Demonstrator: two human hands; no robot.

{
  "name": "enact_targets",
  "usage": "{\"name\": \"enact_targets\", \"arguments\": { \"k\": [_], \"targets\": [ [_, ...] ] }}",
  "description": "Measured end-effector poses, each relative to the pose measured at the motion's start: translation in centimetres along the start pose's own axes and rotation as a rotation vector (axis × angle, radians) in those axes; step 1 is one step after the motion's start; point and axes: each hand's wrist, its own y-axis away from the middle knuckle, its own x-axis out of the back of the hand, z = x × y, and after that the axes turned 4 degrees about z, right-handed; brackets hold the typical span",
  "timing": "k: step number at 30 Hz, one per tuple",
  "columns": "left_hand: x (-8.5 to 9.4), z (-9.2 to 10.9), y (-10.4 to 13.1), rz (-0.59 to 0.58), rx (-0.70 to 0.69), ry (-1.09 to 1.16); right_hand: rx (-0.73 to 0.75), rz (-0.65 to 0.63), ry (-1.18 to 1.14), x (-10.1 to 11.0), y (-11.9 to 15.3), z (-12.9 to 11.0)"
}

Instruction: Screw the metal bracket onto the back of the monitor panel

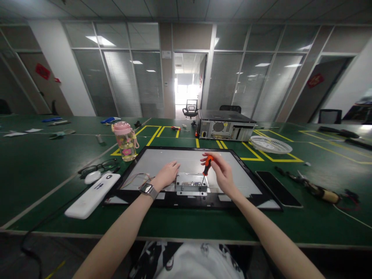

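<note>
A flat display panel (192,159) with a black frame lies on the green table in front of me, its pale side up. Near its front edge sits a metal bracket (188,188) with a row of connectors. My right hand (222,170) grips an orange and black screwdriver (207,166), whose shaft points down at the right end of the bracket. My left hand (167,174) lies flat at the bracket's left side, fingers stretched out and touching the panel or the bracket edge. Thin wires (136,177) run over the panel left of that hand. The screwdriver's tip is too small to make out.
Left of the panel are a pink-lidded bottle (124,143), glasses (100,166) and a white power bank (93,195). A phone (278,188) and a cable bundle (316,190) lie right. Behind stand a computer case (225,126) and a white basket (271,145).
</note>
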Motion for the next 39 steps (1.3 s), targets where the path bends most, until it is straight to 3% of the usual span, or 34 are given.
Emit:
{"name": "enact_targets", "arguments": {
  "k": [7, 15, 21, 28, 35, 39],
  "targets": [
    [0.2, 0.1, 0.0, -0.018, 0.003, -0.02, 0.012, 0.1, 0.17, 0.0, -0.1, 0.6],
    [0.5, 0.4, 0.1, -0.032, 0.008, -0.039, -0.018, -0.016, -0.017, 0.2, -0.1, 0.1],
    [0.8, 0.6, 0.1, -0.043, 0.005, -0.044, 0.063, 0.094, 0.217, 0.3, -0.1, 0.9],
    [1.1, 0.9, 0.2, -0.043, 0.007, -0.044, 0.055, -0.002, 0.067, 0.4, 0.2, 1.0],
    [1.3, 1.0, 0.2, -0.049, 0.007, -0.049, 0.172, 0.108, 0.297, 0.2, 0.0, 1.0],
    [1.3, 1.0, 0.2, -0.051, 0.012, -0.055, 0.152, 0.071, 0.254, 0.4, 0.0, 0.9]
  ]
}}
